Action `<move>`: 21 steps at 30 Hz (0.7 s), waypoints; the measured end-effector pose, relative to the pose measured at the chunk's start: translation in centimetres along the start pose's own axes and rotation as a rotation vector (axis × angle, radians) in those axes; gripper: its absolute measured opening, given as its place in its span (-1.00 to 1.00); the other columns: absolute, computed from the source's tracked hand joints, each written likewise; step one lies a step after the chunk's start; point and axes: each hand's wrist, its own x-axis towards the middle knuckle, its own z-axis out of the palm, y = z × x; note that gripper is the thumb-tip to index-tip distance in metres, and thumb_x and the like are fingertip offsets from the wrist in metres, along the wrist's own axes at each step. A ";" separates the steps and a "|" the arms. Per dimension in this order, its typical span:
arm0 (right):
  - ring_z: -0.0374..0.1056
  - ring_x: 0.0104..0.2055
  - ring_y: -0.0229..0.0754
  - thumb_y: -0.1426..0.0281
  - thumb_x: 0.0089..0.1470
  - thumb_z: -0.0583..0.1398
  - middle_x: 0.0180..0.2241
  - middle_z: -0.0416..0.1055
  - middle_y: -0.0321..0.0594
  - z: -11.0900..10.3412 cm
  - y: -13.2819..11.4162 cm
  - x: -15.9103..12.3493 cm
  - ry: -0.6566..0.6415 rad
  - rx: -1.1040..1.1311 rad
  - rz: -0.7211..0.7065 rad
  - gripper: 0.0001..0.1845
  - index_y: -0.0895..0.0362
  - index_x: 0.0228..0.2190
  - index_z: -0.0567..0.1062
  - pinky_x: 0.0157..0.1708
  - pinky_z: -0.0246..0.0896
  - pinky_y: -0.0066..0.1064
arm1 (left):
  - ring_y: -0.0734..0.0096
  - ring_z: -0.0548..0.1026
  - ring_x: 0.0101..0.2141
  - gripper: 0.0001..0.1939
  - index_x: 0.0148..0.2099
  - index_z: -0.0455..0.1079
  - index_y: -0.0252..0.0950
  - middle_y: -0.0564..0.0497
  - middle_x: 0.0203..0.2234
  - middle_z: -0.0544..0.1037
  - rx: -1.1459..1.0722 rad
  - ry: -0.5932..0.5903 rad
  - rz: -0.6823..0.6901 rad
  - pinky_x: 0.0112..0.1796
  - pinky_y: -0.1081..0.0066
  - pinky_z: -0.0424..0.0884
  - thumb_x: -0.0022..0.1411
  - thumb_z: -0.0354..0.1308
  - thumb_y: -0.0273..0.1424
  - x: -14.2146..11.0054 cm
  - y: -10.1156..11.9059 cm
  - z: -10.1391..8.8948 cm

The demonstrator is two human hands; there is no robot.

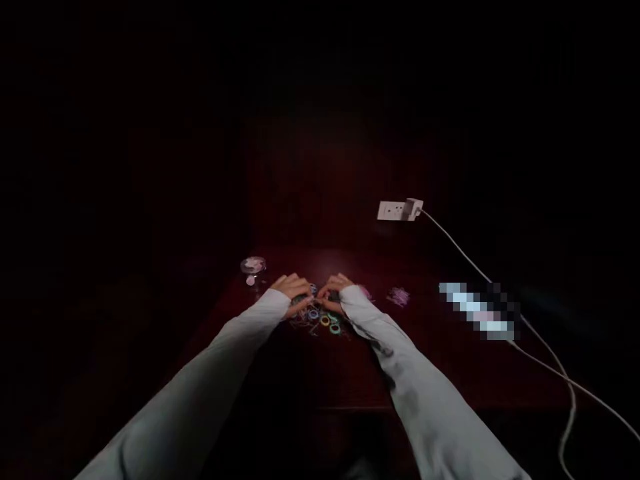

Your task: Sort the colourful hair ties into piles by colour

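A loose pile of small coloured rings that look like hair ties lies on the dark red table, with a blue ring, a yellow ring and a green ring at its near side. From the left, my left hand reaches into the pile, fingers curled and thumb towards them. My right hand faces it from the right, bent the same way, with a bit of pink near its fingertips. The fingertips of both hands nearly meet. Whatever they pinch is too small and dark to make out.
A clear round container with pale pink pieces stands at the back left. A pinkish-purple heap lies right of my hands. Farther right is a blurred-out bright device. A white cable runs from a wall socket.
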 end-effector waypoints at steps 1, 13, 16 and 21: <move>0.26 -0.25 -0.22 0.37 0.12 0.36 -0.41 0.42 -0.32 -0.1 0.1 0.0 -0.004 0.003 -0.003 -0.93 0.07 -0.40 0.61 -0.11 0.11 -0.37 | 0.22 0.39 -0.10 -0.72 -0.12 0.49 -0.21 0.00 -0.13 0.59 -0.009 -0.002 -0.002 -0.06 0.24 0.20 0.47 -0.01 -0.24 0.0 0.1 -0.1; 0.29 -0.30 -0.23 0.29 0.10 0.38 -0.42 0.43 -0.32 -0.3 0.7 0.2 -0.006 0.008 0.015 -0.89 0.06 -0.38 0.62 -0.17 0.11 -0.36 | 0.25 0.40 -0.14 -0.74 -0.22 0.48 -0.22 0.00 -0.19 0.59 -0.084 0.089 -0.031 -0.11 0.30 0.23 0.45 0.02 -0.27 -0.1 0.3 -0.1; 0.31 -0.29 -0.23 0.34 0.11 0.36 -0.41 0.44 -0.32 -0.6 0.6 0.0 0.012 0.025 0.003 -0.94 0.06 -0.37 0.62 -0.16 0.12 -0.36 | 0.27 0.40 -0.17 -0.75 -0.25 0.47 -0.23 0.01 -0.22 0.60 -0.095 0.129 -0.041 -0.12 0.30 0.22 0.44 0.02 -0.28 -0.1 0.2 0.1; 0.33 -0.27 -0.22 0.39 0.10 0.36 -0.39 0.46 -0.31 -0.6 0.5 -0.2 0.014 0.023 0.025 -0.97 0.04 -0.34 0.64 -0.16 0.15 -0.37 | 0.28 0.41 -0.20 -0.76 -0.26 0.46 -0.23 0.02 -0.24 0.59 -0.133 0.175 -0.051 -0.12 0.30 0.22 0.43 0.03 -0.30 0.1 0.1 0.2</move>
